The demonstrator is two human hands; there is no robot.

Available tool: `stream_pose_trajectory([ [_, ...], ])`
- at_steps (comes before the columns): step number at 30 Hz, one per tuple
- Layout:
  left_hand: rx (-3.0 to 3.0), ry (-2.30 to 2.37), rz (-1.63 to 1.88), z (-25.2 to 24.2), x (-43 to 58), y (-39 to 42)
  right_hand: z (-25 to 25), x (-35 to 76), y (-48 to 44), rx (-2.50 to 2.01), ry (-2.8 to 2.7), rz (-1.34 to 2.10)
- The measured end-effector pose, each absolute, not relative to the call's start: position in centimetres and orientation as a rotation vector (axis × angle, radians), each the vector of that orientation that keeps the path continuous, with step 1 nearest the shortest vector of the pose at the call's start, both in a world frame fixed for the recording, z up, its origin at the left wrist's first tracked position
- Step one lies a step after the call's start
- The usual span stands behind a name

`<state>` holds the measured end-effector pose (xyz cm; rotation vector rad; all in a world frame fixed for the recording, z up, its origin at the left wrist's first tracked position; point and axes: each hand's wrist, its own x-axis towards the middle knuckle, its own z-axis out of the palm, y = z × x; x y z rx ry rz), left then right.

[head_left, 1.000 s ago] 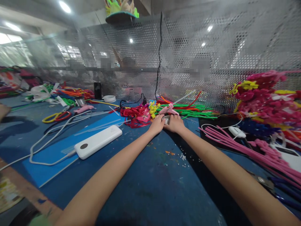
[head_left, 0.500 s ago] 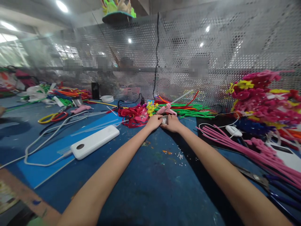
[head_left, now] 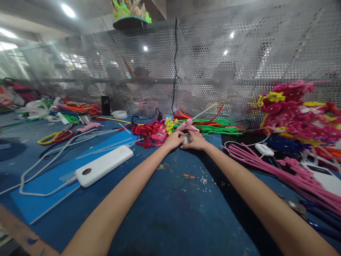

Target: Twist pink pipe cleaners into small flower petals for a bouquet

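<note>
Both hands reach out to a small, round, clear container with pale contents, too small to make out. My left hand closes on its left side with thumb and fingers. From the right, my right hand curves round it, thumb along the near rim. Just behind the hands lies a pink glue gun. Red ribbon and small yellow pipe-cleaner flowers lie beside my left hand. Loose white beads are scattered on the blue table nearer to me.
A white power bank with a cable lies left on a blue sheet. Scissors are further left. Green pipe cleaners lie behind. To the right are pink pipe cleaners, blue-handled pliers or cutters and heaped fuzzy flowers.
The fingers of my right hand have spread a little, and more of the container's round top shows between the hands. The view has shifted slightly.
</note>
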<state>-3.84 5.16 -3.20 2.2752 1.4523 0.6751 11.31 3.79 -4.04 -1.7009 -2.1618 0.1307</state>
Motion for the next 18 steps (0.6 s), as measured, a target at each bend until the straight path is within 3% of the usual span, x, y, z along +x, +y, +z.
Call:
stream_pose_trajectory([
  [18,2.346,1.539,0.582,-2.5,-3.9,1.9,-3.8,11.2,0.6,-1.728,-2.208,0.171],
])
